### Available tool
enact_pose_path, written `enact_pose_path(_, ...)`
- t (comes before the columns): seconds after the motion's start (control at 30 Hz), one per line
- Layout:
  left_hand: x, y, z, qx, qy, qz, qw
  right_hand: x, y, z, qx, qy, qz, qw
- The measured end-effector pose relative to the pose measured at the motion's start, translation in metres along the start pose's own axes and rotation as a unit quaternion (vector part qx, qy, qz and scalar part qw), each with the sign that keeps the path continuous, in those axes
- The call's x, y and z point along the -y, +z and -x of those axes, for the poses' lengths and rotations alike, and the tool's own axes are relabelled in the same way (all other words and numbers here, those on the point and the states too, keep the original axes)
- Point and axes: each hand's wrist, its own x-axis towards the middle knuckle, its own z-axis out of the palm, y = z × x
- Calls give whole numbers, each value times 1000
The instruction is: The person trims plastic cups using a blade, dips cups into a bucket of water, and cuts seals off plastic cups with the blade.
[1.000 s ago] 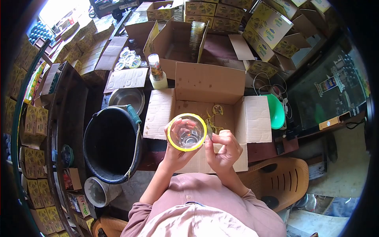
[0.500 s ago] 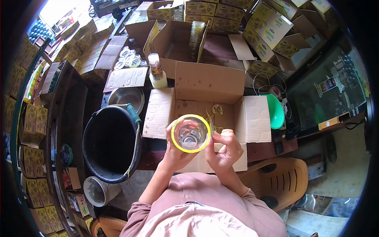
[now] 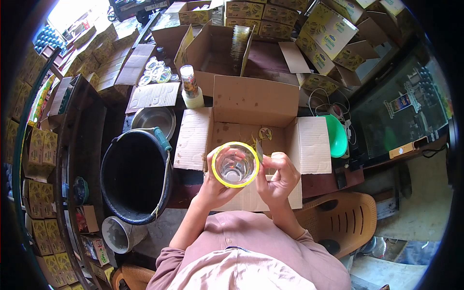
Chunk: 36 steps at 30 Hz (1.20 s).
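Observation:
My left hand (image 3: 216, 184) is wrapped round the side of a clear cup with a yellow rim (image 3: 235, 184). The cup's open mouth faces up toward me, and nothing but its clear walls and base shows inside. At the cup's right side my right hand (image 3: 277, 181) is closed, thumb and fingers pinched on a thin, flat greyish piece (image 3: 259, 151) beside the rim. Its exact kind is too small to make out. Under both hands stands an open cardboard box (image 3: 256, 104), with a round yellow-and-dark piece (image 3: 265, 134) and thin yellow strips inside.
To the left are a black bucket (image 3: 107, 174), a metal bowl (image 3: 169, 118) and a white pail (image 3: 133, 237). A wrapped cup stack (image 3: 189, 79) stands behind the box's left flap. A green bowl (image 3: 337, 135) sits at right, near a brown plastic chair (image 3: 355, 212).
Both hands and the cup have barely moved; the cup sits very slightly further right and lower. My right hand keeps its pinch beside the rim.

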Motion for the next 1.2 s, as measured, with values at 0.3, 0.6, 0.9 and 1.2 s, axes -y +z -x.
enact_pose_path(0.3, 1, -4, -1, 40, -48, 110, 992, -1, 1, -1, 7, 35, -16, 999)
enact_pose_path(0.6, 9, -3, 2, 5, -82, 181, 980, 3, 0, 2, 3, 33, -11, 999)
enact_pose_path(0.9, 7, -2, 2, -2, -78, 166, 983, 11, -2, 5, 6, 15, 18, 1000)
enact_pose_path(1.2, 1, -2, 2, 11, -69, 97, 993, 12, -1, 3, -2, -24, 75, 997)
